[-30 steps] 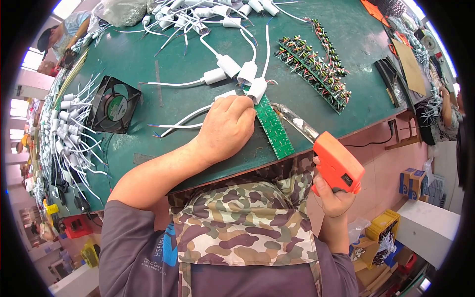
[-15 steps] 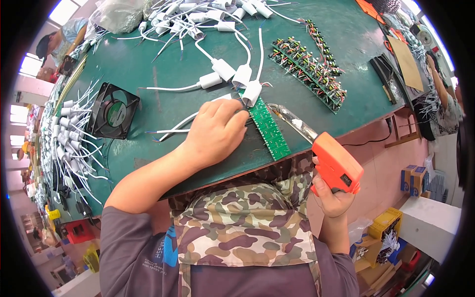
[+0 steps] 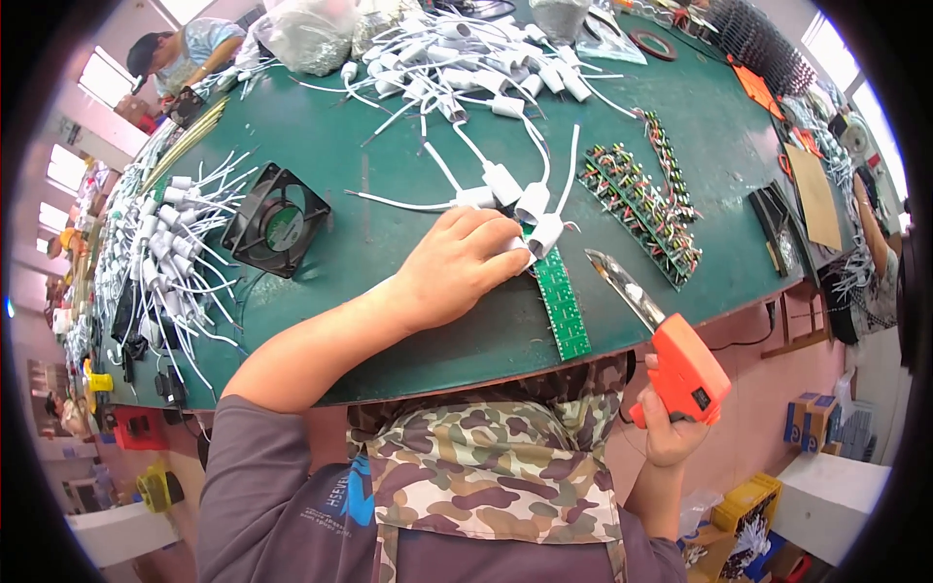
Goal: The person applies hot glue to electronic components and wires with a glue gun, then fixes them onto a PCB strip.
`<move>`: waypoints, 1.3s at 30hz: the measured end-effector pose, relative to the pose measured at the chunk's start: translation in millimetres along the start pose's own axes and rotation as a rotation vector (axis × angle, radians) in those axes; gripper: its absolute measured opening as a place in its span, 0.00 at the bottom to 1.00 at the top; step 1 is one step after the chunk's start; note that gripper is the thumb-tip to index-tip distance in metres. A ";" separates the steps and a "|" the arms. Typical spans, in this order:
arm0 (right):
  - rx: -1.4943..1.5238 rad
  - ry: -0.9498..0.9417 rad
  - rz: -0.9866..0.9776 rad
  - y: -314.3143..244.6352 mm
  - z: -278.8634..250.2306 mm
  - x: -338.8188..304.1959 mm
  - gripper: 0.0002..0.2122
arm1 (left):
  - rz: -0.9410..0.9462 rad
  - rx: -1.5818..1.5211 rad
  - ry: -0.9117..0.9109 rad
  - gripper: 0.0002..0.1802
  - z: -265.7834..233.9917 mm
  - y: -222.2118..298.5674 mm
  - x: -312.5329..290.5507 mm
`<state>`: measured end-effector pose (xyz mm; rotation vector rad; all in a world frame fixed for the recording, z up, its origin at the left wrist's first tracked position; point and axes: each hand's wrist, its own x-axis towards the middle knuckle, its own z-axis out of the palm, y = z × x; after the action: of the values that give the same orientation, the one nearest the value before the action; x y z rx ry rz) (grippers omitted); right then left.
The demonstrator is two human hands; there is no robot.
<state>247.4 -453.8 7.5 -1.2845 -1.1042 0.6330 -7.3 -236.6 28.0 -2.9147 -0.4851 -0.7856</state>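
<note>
My left hand (image 3: 465, 260) is closed round a white cylindrical lamp holder (image 3: 523, 257), mostly hidden by my fingers, at the upper end of a green circuit-board strip (image 3: 564, 309). Two more white holders (image 3: 532, 202) with wires stand against that end, and another (image 3: 501, 183) lies just beyond. In my right hand (image 3: 671, 428) is an orange soldering gun (image 3: 688, 369), gripped by its handle beyond the table's near edge. Its metal barrel (image 3: 630, 291) points up and left, the tip to the right of the strip and apart from it.
A heap of white wired holders (image 3: 466, 68) lies at the far side, another (image 3: 160, 253) at the left. A black fan (image 3: 277, 222) stands left of my arm. Populated circuit boards (image 3: 646, 209) lie to the right. A person (image 3: 194, 58) is at the far left.
The soldering gun's tip has drawn away from the strip to the right. My left hand stays at the strip's upper end; its loose cables on the left no longer show. The whole view has shifted.
</note>
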 end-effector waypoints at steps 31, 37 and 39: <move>0.014 0.101 -0.023 -6.1 -17.2 9.0 0.17 | -0.461 0.272 -0.569 0.21 54.7 -167.6 128.9; 0.015 0.141 -0.076 -14.0 -8.7 9.3 0.15 | -0.381 0.223 -0.419 0.21 48.7 -187.7 119.6; 0.008 0.134 -0.058 -17.1 -10.6 8.9 0.15 | -0.424 0.066 0.024 0.18 41.1 -188.5 117.9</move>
<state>257.0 -454.3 27.3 -1.2652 -1.0238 0.5003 47.7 -18.6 51.5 -2.7697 -1.1263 -0.8241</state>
